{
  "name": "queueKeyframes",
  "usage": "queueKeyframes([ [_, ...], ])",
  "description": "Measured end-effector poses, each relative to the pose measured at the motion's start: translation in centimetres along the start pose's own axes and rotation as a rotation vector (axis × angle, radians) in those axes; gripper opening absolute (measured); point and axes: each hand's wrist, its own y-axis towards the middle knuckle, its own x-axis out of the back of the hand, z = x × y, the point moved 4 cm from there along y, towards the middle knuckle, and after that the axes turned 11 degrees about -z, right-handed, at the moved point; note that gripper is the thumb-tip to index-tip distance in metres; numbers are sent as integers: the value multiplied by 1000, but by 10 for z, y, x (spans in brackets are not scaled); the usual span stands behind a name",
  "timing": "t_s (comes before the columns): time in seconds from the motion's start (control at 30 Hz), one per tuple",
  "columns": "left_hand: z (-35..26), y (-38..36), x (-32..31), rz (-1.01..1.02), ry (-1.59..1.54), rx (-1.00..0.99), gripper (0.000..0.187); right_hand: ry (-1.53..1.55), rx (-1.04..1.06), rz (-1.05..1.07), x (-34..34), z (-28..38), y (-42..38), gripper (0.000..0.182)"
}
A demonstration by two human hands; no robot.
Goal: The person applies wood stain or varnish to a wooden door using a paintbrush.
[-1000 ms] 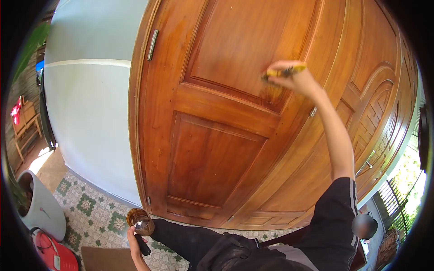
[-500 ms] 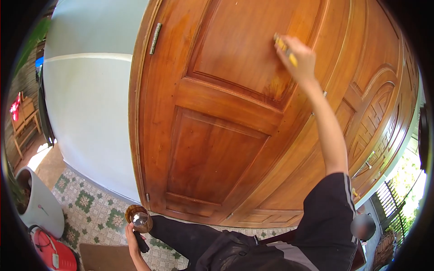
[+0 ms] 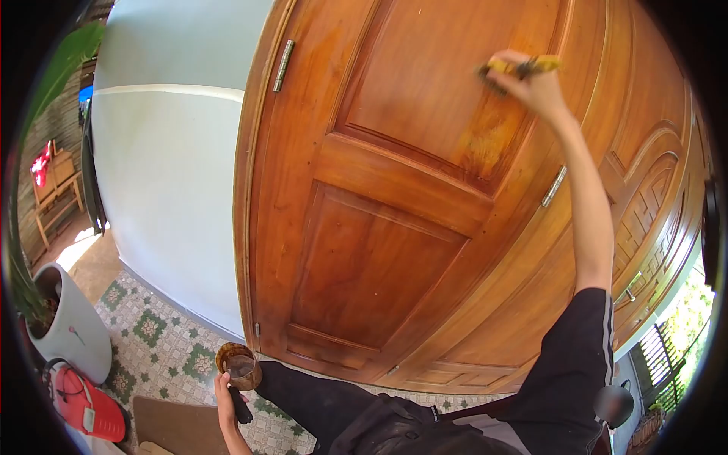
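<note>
My right hand (image 3: 540, 87) is raised to the upper panel of a brown wooden door (image 3: 402, 178). Its fingers are closed around a paintbrush (image 3: 540, 65) with a yellow handle, the dark bristles on the left against or close to the panel. Below the brush, a lighter yellowish patch marks the panel's lower right corner. Low at the left, my left hand (image 3: 226, 396) grips the black handle of a brown-stained, see-through pot (image 3: 248, 371). The pot is beside my knee, and some liquid seems to be in it.
A pale wall (image 3: 171, 197) adjoins the door frame. A tall planter (image 3: 72, 341), a red container (image 3: 87, 409) and a brown mat (image 3: 178, 425) stand or lie at the lower left on patterned tiles (image 3: 152, 326). More carved door panels (image 3: 644, 182) curve away rightward.
The brush has turned in my right hand, its handle now pointing right and nearly level. The whole view has shifted a little. My left hand still holds the pot near my knee.
</note>
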Motion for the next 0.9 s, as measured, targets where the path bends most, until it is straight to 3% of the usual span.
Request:
queueKeyframes([
  [0.1,5,2,3,-12,-3,4,53,-153,-137,-167,19,-46,35,44],
  [0.17,7,3,3,4,-8,3,54,-318,-330,-497,26,-82,40,44],
  [0.2,7,4,4,16,-9,-1,55,-357,-339,-557,17,-86,32,40],
  [0.23,6,4,3,18,-8,-2,55,-187,-439,-526,10,-64,21,38],
  [0.3,6,5,2,-21,9,-24,58,-226,-271,-556,-22,-19,-9,34],
  [0.37,8,8,2,-12,9,-15,59,56,-203,-367,-36,69,-44,22],
  [0.43,7,8,2,5,21,-6,60,184,-12,-251,-57,111,-85,18],
  [0.57,5,4,2,-20,45,-28,62,383,179,251,-63,116,-103,18],
  [0.63,8,5,4,-20,45,-42,62,434,108,318,-51,93,-79,17],
  [0.7,8,5,4,-16,27,-23,62,390,40,142,-35,60,-40,15],
  [0.8,6,5,3,-10,42,-18,63,-85,-98,-194,-8,-24,18,28],
  [0.87,7,5,6,-21,41,-28,64,-238,-288,-324,14,-60,40,35],
  [0.9,6,6,6,-15,48,-21,64,-237,-285,-330,11,-61,41,35],
])
